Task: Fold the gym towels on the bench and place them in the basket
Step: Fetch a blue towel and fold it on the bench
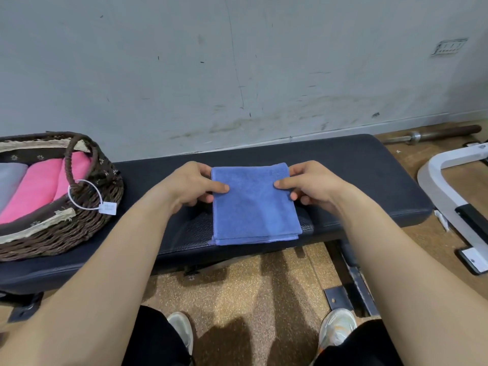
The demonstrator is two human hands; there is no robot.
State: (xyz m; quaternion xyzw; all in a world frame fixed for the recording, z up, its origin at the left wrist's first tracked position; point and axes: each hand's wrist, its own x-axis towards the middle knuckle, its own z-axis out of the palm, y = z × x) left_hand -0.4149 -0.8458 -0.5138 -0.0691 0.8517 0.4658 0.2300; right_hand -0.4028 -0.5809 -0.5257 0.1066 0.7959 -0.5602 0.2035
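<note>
Looking down from the head camera, the blue towel (253,207) lies flat on the black bench (369,175). It is folded to a tidy rectangle, and its near edge shows stacked layers right at the bench's front lip. My left hand (190,184) pinches its left edge and my right hand (311,184) pinches its right edge, both toward the far end. Each thumb lies on top of the cloth, with the other fingers curled at or under the side. Both grips are narrow and closed on the towel.

I judge the folding of this towel to be done or nearly done, so the step in hand is picking it up for the basket (87,225). The basket sits on the bench's left end, near my left forearm. It holds pink towels (39,188) and a grey one (10,178), lying side by side.

The next move calls for raising both sides evenly so the layers don't slide apart. Then I carry the towel left, clear the braided handle (69,165) and its white tag (107,208), and set it in beside or on top of the others. It may need one more fold first to match their width, but I can't be sure.

My fingertips are hidden beneath the towel's edges, so I cannot tell how much cloth I hold underneath. The basket is cut off at the left edge of the picture, so the free room inside it is unclear. The number of layers in the fold is hard to read.
</note>
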